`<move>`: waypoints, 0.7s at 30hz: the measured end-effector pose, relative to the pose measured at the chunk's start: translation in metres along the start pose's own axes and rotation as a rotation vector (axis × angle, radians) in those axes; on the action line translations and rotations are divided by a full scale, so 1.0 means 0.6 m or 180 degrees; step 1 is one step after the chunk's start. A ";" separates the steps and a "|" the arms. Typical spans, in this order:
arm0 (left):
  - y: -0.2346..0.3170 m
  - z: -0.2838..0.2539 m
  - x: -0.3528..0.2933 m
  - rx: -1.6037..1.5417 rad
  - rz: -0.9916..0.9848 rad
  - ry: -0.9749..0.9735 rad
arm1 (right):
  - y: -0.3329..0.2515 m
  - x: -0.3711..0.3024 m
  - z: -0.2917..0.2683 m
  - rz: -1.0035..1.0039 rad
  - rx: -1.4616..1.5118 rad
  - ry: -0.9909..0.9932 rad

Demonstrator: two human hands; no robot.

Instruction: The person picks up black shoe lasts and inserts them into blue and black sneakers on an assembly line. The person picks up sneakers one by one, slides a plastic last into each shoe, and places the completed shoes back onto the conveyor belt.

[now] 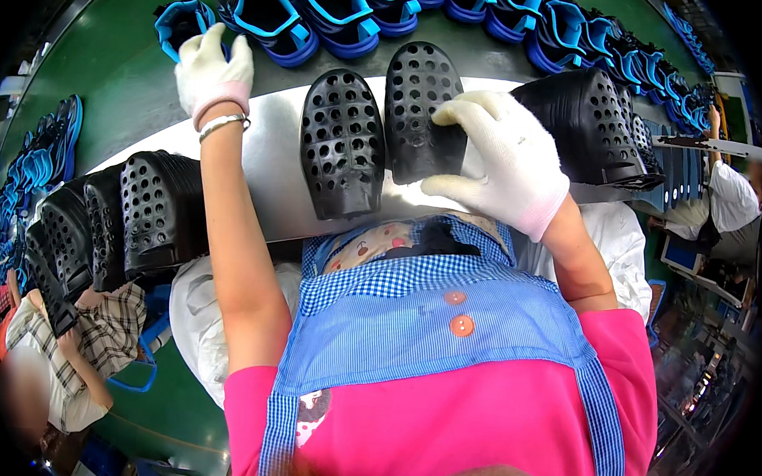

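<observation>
Our hands are apart: the left hand [215, 74] touches a blue-and-black shoe [177, 27] ahead of it, its grip unclear; the right hand [441, 151], finger and thumb parted, reaches over a perforated black form [416, 93]. We'd best grasp each gently, keeping both steady.

Green tabletop [117, 91]: I see blue-and-black shoes [337, 16] rowed along the far side.
Silver strip [272, 172]: I see two black perforated pieces [343, 141] side by side, more black perforated forms [568, 118] toward both ends.
</observation>
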State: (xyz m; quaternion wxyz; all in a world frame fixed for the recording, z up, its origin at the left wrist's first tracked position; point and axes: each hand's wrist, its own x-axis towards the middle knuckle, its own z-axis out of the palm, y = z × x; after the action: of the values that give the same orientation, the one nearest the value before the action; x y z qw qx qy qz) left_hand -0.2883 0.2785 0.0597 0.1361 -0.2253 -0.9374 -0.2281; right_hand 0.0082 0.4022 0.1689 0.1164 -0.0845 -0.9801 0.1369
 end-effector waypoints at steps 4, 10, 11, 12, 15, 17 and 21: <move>0.012 -0.005 -0.029 -0.0465 0.0230 -0.0094 | -0.007 -0.012 0.009 -0.0060 -0.0102 0.0138; 0.030 -0.017 -0.055 -0.0989 0.0349 -0.0564 | 0.000 -0.010 0.009 0.0032 0.0028 0.0123; 0.031 -0.017 -0.057 -0.1028 0.0376 -0.0588 | 0.001 -0.007 0.007 0.0093 0.0084 0.0110; 0.035 -0.014 -0.058 -0.1081 0.0415 -0.0616 | 0.002 -0.005 0.009 0.0302 0.0156 0.0004; 0.045 -0.017 -0.060 -0.1156 0.0335 -0.0710 | 0.007 0.001 0.011 0.0370 0.0069 -0.0205; 0.044 -0.017 -0.061 -0.1222 0.0385 -0.0723 | 0.008 0.006 0.011 0.0255 0.0086 -0.0256; 0.044 -0.022 -0.062 -0.1609 0.0356 -0.0806 | 0.012 0.017 0.004 0.0157 0.0275 -0.0439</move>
State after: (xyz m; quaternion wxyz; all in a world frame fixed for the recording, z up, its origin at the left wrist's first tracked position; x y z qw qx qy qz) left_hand -0.2414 0.2798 0.0676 -0.0302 -0.3301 -0.8464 -0.4168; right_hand -0.0010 0.4103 0.1666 0.0487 -0.0939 -0.9766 0.1873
